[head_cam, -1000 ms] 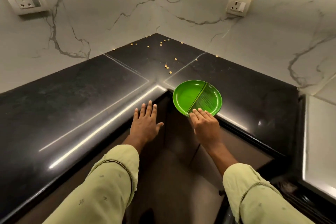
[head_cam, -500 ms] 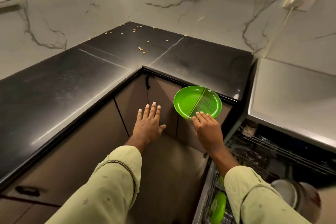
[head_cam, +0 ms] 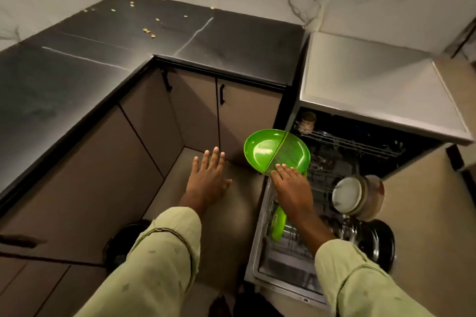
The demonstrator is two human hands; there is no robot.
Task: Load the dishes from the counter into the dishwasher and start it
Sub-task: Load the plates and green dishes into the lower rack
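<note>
While right hand (head_cam: 291,189) grips one plate (head_cam: 270,152) | one racked plate (head_cam: 278,222) — left hand (head_cam: 207,179) spread

2 green plates (head_cam: 268,149) (head_cam: 278,222), 2 hands (head_cam: 207,180) (head_cam: 292,189), 1 dishwasher (head_cam: 373,85), 1 cup (head_cam: 306,122)

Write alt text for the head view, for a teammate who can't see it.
The right hand holds a green divided plate by its near rim over the edge of the open dishwasher, where another green plate stands in the rack. The left hand hangs open and empty before the corner cabinets; crumbs dot the black counter.
</note>
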